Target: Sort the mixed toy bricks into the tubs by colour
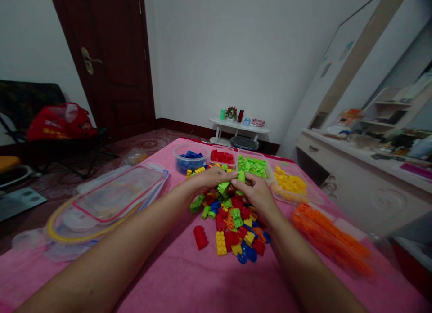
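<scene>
Both my hands meet over a mixed pile of toy building bricks (232, 214) in red, yellow, green, blue and orange. My left hand (214, 177) is closed, with a light green brick (223, 187) under its fingers and thumb. Another light green brick (241, 176) is pinched in my right hand (256, 192). The fingertips of the two hands are close together, and part of what they hold is hidden. Apart from the pile, a red brick (200, 237) lies near its front left, beside a yellow brick (221, 243).
Behind the pile are a round tub of blue bricks (191, 162), a box of red bricks (222, 157) and one of green bricks (253, 166). Yellow bricks (290, 182) and orange bricks (330, 236) fill containers on the right. Stacked lids (118, 194) lie left on the pink cloth (175, 277).
</scene>
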{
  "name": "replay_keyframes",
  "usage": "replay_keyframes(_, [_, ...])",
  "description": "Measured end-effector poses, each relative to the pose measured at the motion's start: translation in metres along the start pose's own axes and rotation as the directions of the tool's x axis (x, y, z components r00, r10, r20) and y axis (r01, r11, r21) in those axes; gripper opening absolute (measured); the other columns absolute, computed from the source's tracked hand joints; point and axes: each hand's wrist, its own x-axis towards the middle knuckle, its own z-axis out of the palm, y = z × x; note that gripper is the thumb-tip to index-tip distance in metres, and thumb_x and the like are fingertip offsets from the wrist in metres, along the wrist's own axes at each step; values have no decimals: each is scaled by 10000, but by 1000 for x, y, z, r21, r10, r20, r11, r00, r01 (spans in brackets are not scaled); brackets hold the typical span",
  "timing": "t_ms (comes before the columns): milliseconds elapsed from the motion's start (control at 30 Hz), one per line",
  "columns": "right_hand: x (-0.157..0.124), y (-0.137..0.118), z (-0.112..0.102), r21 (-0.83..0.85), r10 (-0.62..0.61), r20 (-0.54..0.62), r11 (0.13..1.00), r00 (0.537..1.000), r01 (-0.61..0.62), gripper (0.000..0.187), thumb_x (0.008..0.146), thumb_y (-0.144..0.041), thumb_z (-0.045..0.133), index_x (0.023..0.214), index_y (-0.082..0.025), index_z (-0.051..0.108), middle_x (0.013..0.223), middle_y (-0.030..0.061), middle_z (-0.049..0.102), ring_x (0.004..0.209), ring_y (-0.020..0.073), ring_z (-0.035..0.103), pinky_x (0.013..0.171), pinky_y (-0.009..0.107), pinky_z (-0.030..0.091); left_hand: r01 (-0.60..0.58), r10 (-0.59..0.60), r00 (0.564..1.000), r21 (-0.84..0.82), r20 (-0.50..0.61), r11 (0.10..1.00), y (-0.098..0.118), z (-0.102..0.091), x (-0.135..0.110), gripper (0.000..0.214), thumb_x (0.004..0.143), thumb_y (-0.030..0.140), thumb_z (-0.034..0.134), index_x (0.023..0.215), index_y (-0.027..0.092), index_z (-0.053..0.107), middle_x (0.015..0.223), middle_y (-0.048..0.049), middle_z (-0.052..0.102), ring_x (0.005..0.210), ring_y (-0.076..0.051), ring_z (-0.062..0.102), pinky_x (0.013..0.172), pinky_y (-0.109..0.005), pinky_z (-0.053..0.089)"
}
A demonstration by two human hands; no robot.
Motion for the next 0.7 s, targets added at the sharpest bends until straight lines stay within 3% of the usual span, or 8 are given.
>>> replay_keyframes(133, [5,-3,-7,9,60,-11,998,998,-60,275,684,-424,635,752,-160,597,587,-31,575,374,62,379,350,200,281,-13,13,1000,-37,-6,999,-2,-2,1,623,567,733,596,681,121,620,486,59,362,422,-45,261,392,-200,167])
replay_keyframes(300, [59,3,-41,-294,73,-131,950,989,-109,306,652,-454,659,624,-165,561,485,-19,513,359,90,404,361,230,284,-39,40,994,3,-104,999,-3,-7,5,613,608,710,584,737,117,668,421,80,277,372,-41,230,372,-192,174])
replay_keyframes(367, [83,7,-57,-417,57,-191,899,980,-134,343,664,-476,650,755,-147,610,591,38,592,429,142,506,406,263,357,-42,44,989,20,-144,999,-4,-8,7,594,638,692,571,751,118,670,407,77,310,360,-50,290,367,-187,221])
replay_keyframes(467, [99,11,-68,-607,-63,-294,783,954,-135,630,623,-476,700,1103,-90,569,949,177,647,766,279,631,612,352,475,-71,67,982,-15,-174,997,-5,-8,9,517,670,637,579,730,127,631,445,66,406,385,-64,397,386,-182,321])
replay_keyframes(500, [97,12,-67,-659,-119,-306,743,945,-120,700,621,-470,706,1175,-77,535,1053,207,620,875,308,618,694,380,479,-94,84,980,-43,-182,995,-5,-8,10,479,673,608,595,707,130,606,473,63,430,403,-63,422,399,-180,352])
replay_keyframes(567, [85,11,-56,-700,-182,-267,711,946,-61,658,663,-450,676,1196,-85,545,1136,205,598,941,305,602,786,406,465,-125,103,974,-103,-200,987,-6,-8,11,418,671,542,635,669,131,562,523,59,461,436,-60,466,431,-181,401])
replay_keyframes(700, [48,6,-21,-462,-144,-98,883,985,83,452,754,-424,596,1100,-136,627,1050,119,662,766,197,633,704,335,495,-125,74,974,-238,-214,963,-6,-5,14,311,681,399,683,774,119,586,617,36,550,509,-70,551,546,-216,486])
